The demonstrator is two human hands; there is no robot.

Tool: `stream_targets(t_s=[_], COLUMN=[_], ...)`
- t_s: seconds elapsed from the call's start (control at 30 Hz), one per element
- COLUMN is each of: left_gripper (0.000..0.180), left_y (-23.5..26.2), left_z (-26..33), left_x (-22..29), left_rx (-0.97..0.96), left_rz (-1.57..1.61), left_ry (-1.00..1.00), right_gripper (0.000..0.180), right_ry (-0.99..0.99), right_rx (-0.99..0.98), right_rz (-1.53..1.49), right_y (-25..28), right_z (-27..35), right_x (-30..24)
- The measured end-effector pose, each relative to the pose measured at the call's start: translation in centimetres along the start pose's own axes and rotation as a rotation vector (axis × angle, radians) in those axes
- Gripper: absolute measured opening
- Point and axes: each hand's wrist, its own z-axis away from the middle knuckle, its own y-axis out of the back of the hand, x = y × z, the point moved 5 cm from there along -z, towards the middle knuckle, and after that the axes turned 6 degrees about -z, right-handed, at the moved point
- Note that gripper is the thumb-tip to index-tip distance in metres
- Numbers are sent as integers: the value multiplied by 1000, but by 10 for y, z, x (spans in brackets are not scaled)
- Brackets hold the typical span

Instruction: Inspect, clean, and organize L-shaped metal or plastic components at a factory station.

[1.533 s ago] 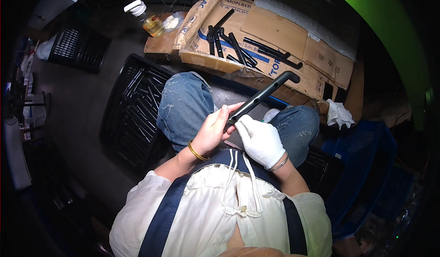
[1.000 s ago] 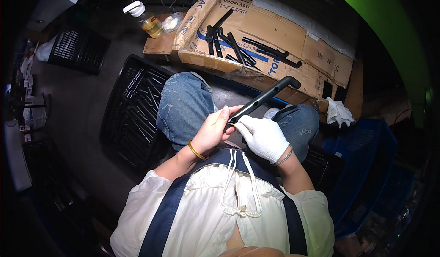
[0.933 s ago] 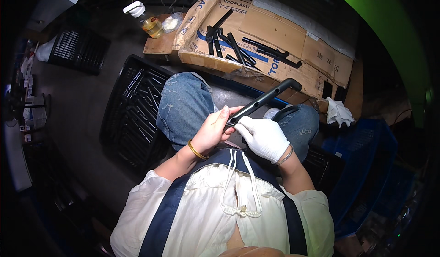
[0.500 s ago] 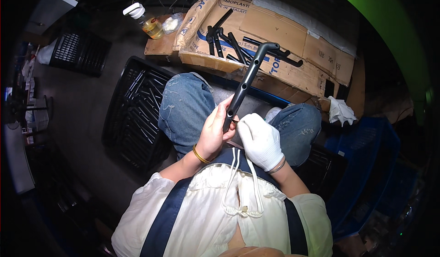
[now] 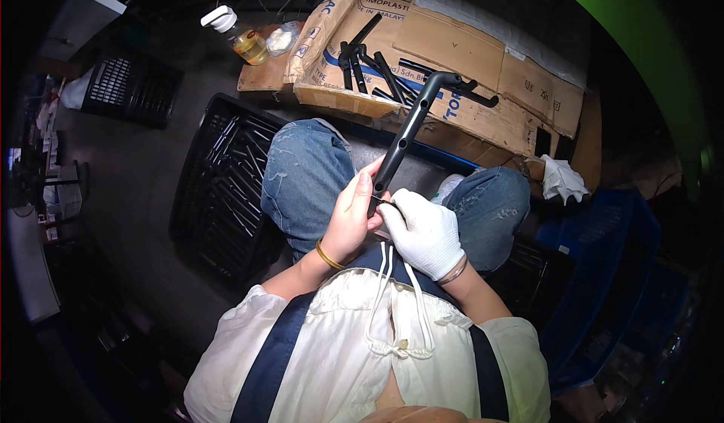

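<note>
Both hands meet over the lap, on the lower end of a long black plastic handle part (image 5: 407,132). Left hand (image 5: 351,219), bare, gold bangle on the wrist, fingers wrapped around the bottom of the part, thumb up along its side. Right hand (image 5: 424,230), in a white glove, closed against the same end from the right, touching the left hand; a small dark tip shows between the two hands, too small to tell what it is.

The part runs up and away from the grip, tilted slightly right, almost all of its length free above the hands. Its top end bends over to the right in a short hook, in front of the flattened cardboard (image 5: 483,68).

More black parts (image 5: 369,61) lie loose on that cardboard. Black slatted crate (image 5: 226,189) on the floor to the person's left, just beside the left knee, more black parts inside. Bottle with yellowish liquid (image 5: 241,38) at the cardboard's left corner. White rag (image 5: 564,181) to the right, beyond the right knee. Blue crate (image 5: 603,272) on the right.
</note>
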Motion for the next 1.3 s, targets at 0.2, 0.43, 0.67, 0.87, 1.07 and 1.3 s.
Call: stream_targets(t_s=[0.2,0.43,0.67,0.87,1.07,1.3], left_gripper=[52,50,49,49,47,42], left_y=[1,1,6,4,1,-18], left_z=[1,-1,-3,-1,-1,3], left_x=[-2,-7,-14,-14,-10,-17], left_rx=[18,62,77,104,43,76], left_rz=[23,41,83,90,284,-626], left_ry=[5,-29,-25,-18,-48,-469], right_gripper=[16,18,17,17,14,24], right_ry=[-42,-46,-33,-86,-159,-310], right_rx=[-15,26,37,49,107,225], right_rz=[-25,-79,-106,-212,-402,-815], right_y=[-5,-5,-13,-17,-14,-6], right_z=[0,0,2,0,1,-23], right_x=[-2,0,5,11,22,57])
